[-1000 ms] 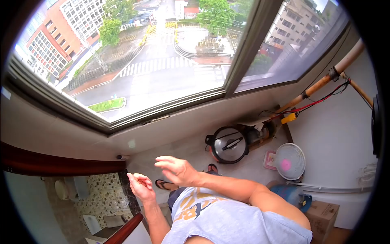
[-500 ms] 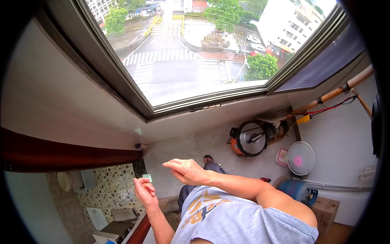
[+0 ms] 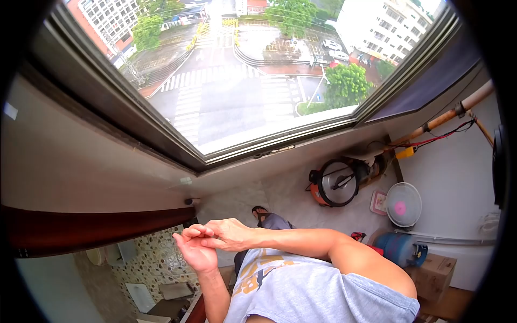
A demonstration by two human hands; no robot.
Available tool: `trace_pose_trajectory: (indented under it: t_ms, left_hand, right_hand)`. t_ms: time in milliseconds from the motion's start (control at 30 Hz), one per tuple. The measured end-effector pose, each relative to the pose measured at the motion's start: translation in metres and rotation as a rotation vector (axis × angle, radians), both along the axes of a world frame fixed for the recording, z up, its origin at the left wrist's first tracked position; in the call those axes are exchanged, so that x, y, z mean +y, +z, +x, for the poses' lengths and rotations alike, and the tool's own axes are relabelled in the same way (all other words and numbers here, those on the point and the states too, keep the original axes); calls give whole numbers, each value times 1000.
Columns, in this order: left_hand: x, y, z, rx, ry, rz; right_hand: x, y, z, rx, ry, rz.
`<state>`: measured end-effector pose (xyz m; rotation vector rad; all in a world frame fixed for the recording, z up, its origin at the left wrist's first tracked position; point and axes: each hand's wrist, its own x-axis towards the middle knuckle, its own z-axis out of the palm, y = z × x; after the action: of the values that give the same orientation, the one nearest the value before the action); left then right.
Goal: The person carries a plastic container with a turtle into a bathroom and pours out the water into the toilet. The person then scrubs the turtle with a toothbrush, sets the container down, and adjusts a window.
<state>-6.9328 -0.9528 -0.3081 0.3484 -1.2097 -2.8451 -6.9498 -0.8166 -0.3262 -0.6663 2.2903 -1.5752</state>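
My left hand (image 3: 197, 254) is palm up, its thumb apart and its fingers partly curled, with no object in the palm. From the right, my right hand (image 3: 234, 236) reaches across and meets it. The right thumb lies by the left palm, and the other right fingers close around the tips of the left fingers, partly hidden there. No object shows between the two hands. Both are held in front of my grey T-shirt (image 3: 318, 290), above the floor.
A large window (image 3: 226, 102) overlooks a street far below. On the floor stand an orange and black pot with a glass lid (image 3: 339, 183), a round white fan (image 3: 404, 204), a blue gas cylinder (image 3: 396, 248) and a cardboard box (image 3: 435, 274). A pebble-patterned floor (image 3: 156, 258) lies at lower left.
My right hand has moved left and down onto my left hand; they were apart before. My left palm has turned more upward. The view has shifted slightly.
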Motion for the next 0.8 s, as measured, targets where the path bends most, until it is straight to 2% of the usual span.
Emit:
trace_pose_trajectory:
  t_ms: [33, 67, 167, 200, 233, 433, 500, 567, 700, 800]
  left_hand:
    - [1, -1, -5, 55, -104, 35]
    - [8, 4, -9, -29, -47, 42]
    - [9, 6, -21, -6, -176, 57]
    - [16, 9, -22, -107, -80, 29]
    - [15, 7, -22, -109, -81, 28]
    - [2, -7, -24, -117, -171, -66]
    - [-8, -11, -27, -125, -61, -220]
    - [-20, -13, -25, -141, 24, -423]
    - [-44, -16, -17, -151, 70, -500]
    - [-61, -20, -9, -175, 147, -538]
  right_hand:
    - [1, -3, -2, 20, -22, -13]
    - [2, -5, -3, 93, -61, -35]
    - [1, -4, -1, 26, -82, -29]
    - [-1, -7, 1, 65, -112, -64]
    - [-1, -7, 1, 63, -114, -65]
    - [8, -12, -4, 87, 29, 77]
    - [15, -18, -5, 233, 41, 110]
    - [22, -29, -8, 246, 29, 97]
    - [43, -32, -21, 232, -52, 129]
    - [60, -40, -32, 356, -195, 162]
